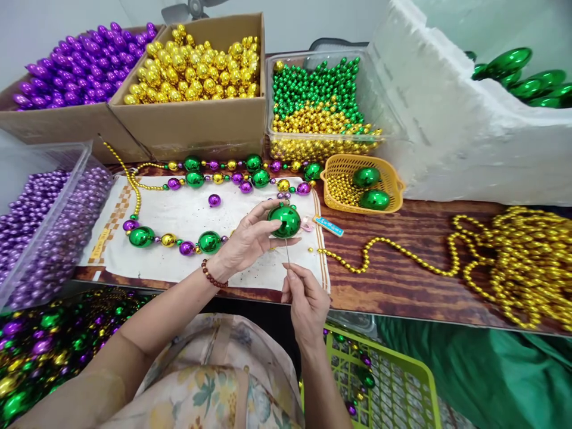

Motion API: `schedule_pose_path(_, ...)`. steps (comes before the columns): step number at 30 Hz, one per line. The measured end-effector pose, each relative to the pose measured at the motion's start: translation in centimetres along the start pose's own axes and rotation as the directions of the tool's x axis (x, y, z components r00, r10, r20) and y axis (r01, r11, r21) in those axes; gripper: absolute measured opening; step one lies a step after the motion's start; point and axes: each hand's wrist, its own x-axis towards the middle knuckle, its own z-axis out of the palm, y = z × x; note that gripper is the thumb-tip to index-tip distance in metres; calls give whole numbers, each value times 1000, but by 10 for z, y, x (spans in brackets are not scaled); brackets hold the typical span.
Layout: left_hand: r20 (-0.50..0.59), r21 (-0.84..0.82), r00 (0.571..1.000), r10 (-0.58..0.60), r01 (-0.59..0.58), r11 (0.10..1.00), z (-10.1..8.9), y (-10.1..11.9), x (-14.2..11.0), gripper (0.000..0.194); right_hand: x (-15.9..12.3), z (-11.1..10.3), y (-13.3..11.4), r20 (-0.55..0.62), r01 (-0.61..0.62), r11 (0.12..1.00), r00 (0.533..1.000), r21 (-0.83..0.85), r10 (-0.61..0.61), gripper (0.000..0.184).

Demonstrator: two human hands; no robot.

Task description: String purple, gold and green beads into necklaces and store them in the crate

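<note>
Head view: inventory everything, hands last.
Fan: one, grey, top
Cardboard boxes: two, brown, back left
Table: one, brown, centre
Towel: one, white, table
Plastic bins: two, clear, left, back
Basket: one, orange, beside towel
Loose beads: many, purple, gold, green, boxes, bins, basket
Foam box: one, white, right
Large beads: several, green, foam box, basket
Strung beads: many, multicoloured, towel and table
Single bead: one, purple, towel
Label: one, blue, towel edge
Bead strings: uncountable, gold, table right
Heaped beads: many, multicoloured, lower left
Crate: one, lime, lower right
Fabric: one, green, lower right
Held bead: one, green, centre
Thin rod: one, silver, centre
Bracelet: one, brown, centre
Left hand, right hand: two, bare, centre
</note>
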Motion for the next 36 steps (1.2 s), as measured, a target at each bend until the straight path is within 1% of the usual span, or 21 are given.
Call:
schedule_pose_path(4,-14,38,1000,-22,23,999,1,-16,-5,36,3,-4,0,29,-1,1000,1000,10,0,26)
schedule_pose_path(7,-39,122,998,41,-36,992,3,-31,-8,40,1,-12,4,65,-47,999,997,27,45,31)
schedule_pose_path(9,-24,218,996,84,-77,973,5,-42,-10,45,0,-19,9,4,-110,992,994,61,110,31)
schedule_pose_path(10,-2,280,997,83,-79,957,6,-47,-12,47,-1,-22,11,-38,-144,986,988,84,148,30)
schedule_pose_path(13,67,483,997,27,-56,874,6,-53,-18,49,0,-30,17,-133,-206,967,965,147,226,31)
schedule_pose_path(15,109,597,994,25,-86,798,1,-47,-16,45,2,-32,19,-162,-212,961,957,179,241,32)
schedule_pose_path(17,152,699,987,47,-141,701,-10,-30,-4,34,4,-34,20,-187,-201,956,952,212,241,31)
schedule_pose_path(19,173,803,981,91,-193,563,-26,-10,20,20,7,-34,21,-188,-192,953,953,234,238,29)
schedule_pose_path(22,111,918,964,242,-193,346,-47,11,66,7,10,-33,24,-161,-185,960,962,212,221,27)
schedule_pose_path(23,101,944,963,250,-172,282,-53,14,81,8,11,-32,25,-155,-183,963,964,199,215,26)
schedule_pose_path(25,93,983,971,219,-124,133,-59,13,105,12,11,-31,26,-149,-186,965,965,185,214,26)
schedule_pose_path(27,86,996,982,171,-87,-2,-61,10,120,16,10,-31,26,-143,-196,964,964,179,223,26)
schedule_pose_path(28,83,996,985,152,-78,-41,-61,8,124,18,10,-31,26,-144,-201,963,963,177,227,25)
schedule_pose_path(29,81,996,987,139,-74,-55,-60,7,127,19,9,-30,25,-145,-205,963,962,176,231,25)
schedule_pose_path(30,79,996,987,137,-74,-43,-60,8,128,20,9,-30,25,-148,-206,963,961,175,232,24)
schedule_pose_path(31,81,997,986,148,-80,-8,-59,9,128,21,9,-30,24,-150,-205,963,961,174,232,24)
schedule_pose_path(32,82,994,982,168,-92,57,-57,11,126,20,8,-30,23,-153,-202,964,961,171,228,24)
schedule_pose_path(33,75,981,979,188,-106,163,-55,13,122,18,8,-30,22,-155,-196,967,963,164,221,23)
schedule_pose_path(34,55,943,980,189,-113,312,-52,16,117,14,8,-30,21,-156,-186,971,965,153,210,23)
schedule_pose_path(35,28,867,987,158,-103,488,-49,19,110,10,8,-30,20,-155,-174,975,968,140,195,22)
schedule_pose_path(36,8,750,995,96,-70,658,-46,22,102,6,9,-30,18,-154,-158,979,972,126,177,22)
